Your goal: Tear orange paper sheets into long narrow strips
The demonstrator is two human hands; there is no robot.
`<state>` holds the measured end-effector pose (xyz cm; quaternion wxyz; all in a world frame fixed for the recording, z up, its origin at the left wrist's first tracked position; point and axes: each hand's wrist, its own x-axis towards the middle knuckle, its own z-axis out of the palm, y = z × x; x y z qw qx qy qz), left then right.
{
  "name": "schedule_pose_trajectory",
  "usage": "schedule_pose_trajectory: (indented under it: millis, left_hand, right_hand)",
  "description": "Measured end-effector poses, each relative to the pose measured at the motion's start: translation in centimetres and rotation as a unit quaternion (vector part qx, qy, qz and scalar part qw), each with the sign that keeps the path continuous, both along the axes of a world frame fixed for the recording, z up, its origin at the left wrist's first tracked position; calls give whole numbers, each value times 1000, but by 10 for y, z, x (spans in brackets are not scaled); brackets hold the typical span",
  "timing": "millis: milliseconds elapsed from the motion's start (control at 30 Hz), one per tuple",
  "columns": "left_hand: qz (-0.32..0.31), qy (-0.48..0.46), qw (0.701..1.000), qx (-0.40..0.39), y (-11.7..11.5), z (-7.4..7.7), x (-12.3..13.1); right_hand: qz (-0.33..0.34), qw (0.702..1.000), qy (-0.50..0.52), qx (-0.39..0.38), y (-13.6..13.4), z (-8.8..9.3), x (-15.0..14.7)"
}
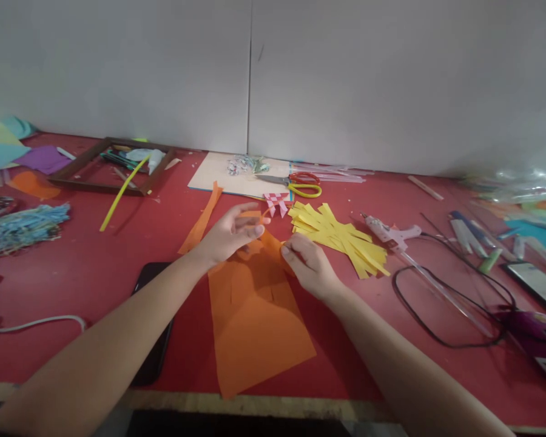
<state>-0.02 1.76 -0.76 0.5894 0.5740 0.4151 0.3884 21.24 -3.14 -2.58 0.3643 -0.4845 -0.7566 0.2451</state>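
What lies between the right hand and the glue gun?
A pile of yellow strips lies between the right hand and the glue gun, in the head view.

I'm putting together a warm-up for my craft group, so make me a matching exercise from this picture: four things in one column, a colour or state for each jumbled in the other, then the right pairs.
Things
1. Right hand
2. Scissors
3. Glue gun
4. Yellow strips

Descriptions
A. In a loose pile
B. Attached to a dark cord
C. Pinching orange paper
D. Red and yellow handles

Pairs: 1-C, 2-D, 3-B, 4-A
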Motion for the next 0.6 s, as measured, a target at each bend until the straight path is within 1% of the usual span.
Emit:
schedule_pose_trajectory:
  millis: [67, 133, 200, 267, 333, 400, 467, 500, 533, 600]
  left_hand:
    - [51, -33, 998, 32, 5, -2, -2]
    - [109, -29, 992, 57, 10, -3, -5]
    - [159, -8, 985, 71, 12, -4, -9]
    - [181, 24, 980, 84, 13, -5, -12]
    - [171, 75, 978, 98, 11, -6, -13]
    - [145, 124, 975, 112, 7, -6, -11]
    - [129, 138, 975, 119, 2, -5, -6]
    - [117, 137, 976, 122, -1, -5, -2]
    - [111, 136, 977, 125, -3, -5, 1]
    - [82, 127, 982, 115, -6, -6, 6]
  right_hand:
    - [7, 1000, -13, 6, -1, 2, -1]
    - [2, 1000, -27, 7, -1, 2, -1]
    - [-20, 999, -38, 5, 2, 1, 1]
    - [-59, 996, -60, 14, 5, -3, 6]
    - [-101, 988, -114, 35, 8, -7, 10]
    - [-139, 972, -179, 61, 8, -8, 12]
    - [-154, 959, -218, 94, 6, -7, 10]
    - [-142, 958, -222, 113, 3, -5, 8]
    - [-116, 961, -215, 132, 1, -3, 5]
    - [-26, 973, -176, 146, -5, 0, -2]
